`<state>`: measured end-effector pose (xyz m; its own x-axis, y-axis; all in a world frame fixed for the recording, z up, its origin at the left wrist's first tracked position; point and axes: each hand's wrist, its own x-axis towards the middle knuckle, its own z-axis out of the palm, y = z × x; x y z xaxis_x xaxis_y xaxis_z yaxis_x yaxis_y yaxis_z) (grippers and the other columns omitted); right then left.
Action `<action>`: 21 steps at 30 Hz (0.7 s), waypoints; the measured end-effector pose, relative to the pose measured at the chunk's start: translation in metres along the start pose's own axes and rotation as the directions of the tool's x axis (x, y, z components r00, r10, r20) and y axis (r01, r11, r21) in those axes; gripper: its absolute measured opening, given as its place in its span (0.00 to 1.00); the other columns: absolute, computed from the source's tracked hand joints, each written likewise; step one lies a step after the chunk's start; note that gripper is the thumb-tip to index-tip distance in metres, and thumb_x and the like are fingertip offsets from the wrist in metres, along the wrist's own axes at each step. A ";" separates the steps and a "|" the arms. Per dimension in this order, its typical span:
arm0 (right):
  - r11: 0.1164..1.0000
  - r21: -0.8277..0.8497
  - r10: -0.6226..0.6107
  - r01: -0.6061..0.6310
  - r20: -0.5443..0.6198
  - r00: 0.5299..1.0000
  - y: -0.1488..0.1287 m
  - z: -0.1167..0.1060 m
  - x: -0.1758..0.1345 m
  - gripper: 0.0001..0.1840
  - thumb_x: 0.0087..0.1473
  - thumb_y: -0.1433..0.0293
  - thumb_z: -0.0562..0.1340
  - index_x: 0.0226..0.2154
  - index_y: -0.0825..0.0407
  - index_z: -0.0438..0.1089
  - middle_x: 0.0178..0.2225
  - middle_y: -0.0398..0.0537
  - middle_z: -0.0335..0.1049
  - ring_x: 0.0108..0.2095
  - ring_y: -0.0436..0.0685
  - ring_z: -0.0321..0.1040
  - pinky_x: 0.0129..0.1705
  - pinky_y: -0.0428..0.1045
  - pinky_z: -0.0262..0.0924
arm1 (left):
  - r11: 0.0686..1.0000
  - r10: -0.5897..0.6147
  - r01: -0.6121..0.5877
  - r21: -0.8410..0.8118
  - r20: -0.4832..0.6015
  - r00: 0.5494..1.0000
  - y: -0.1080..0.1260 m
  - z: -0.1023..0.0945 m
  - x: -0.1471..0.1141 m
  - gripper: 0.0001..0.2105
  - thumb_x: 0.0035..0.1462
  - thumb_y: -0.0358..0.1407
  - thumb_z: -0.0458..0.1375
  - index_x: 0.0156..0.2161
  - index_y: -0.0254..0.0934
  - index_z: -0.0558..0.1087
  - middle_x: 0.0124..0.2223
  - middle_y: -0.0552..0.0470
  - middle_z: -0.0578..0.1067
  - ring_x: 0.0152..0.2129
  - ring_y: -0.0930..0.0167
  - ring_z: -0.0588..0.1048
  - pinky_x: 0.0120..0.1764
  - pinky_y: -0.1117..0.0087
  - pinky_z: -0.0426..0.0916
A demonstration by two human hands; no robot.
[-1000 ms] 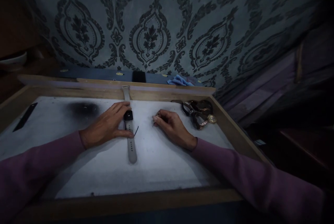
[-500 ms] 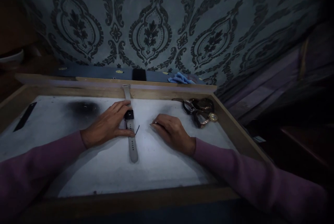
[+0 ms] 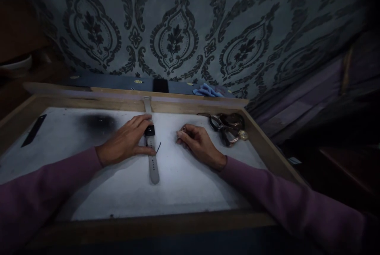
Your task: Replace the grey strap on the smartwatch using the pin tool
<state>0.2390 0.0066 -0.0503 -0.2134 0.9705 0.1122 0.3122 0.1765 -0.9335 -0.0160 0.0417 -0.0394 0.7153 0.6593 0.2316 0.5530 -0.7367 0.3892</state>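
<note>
A smartwatch (image 3: 150, 130) with a dark face lies lengthwise on the white board, its pale grey strap (image 3: 153, 170) stretched out toward me. My left hand (image 3: 126, 138) steadies it, fingers at the case and thumb on the strap. Beside that thumb a thin dark sliver (image 3: 158, 147) sticks up; what it belongs to is unclear. My right hand (image 3: 199, 144) is closed in a pinch above the board, to the right of the watch and apart from it. Something tiny seems to be between its fingertips, too small to name.
Several other watches (image 3: 228, 126) are heaped in the right back corner of the wooden-rimmed tray (image 3: 190, 102). A flat black strip (image 3: 34, 130) lies at the left. Behind the rim are a black flat object (image 3: 160, 85) and a blue cloth (image 3: 207, 90).
My right hand has turned, so the pinched thumb and finger now show more and sit slightly higher. The left hand stays on the smartwatch. The whole view has shifted a little.
</note>
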 end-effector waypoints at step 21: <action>0.998 0.001 -0.059 0.059 -0.064 0.996 0.001 -0.009 -0.003 0.17 0.54 0.59 0.64 0.22 0.54 0.69 0.20 0.41 0.64 0.24 0.49 0.58 0.27 0.45 0.53 | 0.897 0.248 -0.246 0.368 0.042 0.968 0.010 -0.012 0.005 0.21 0.60 0.45 0.61 0.52 0.32 0.68 0.59 0.37 0.69 0.59 0.55 0.65 0.64 0.48 0.53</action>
<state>0.2483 0.0057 -0.0489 -0.1719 0.9669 0.1886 0.2986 0.2336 -0.9254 -0.0117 0.0391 -0.0236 0.8472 0.4491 0.2837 0.4775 -0.8779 -0.0361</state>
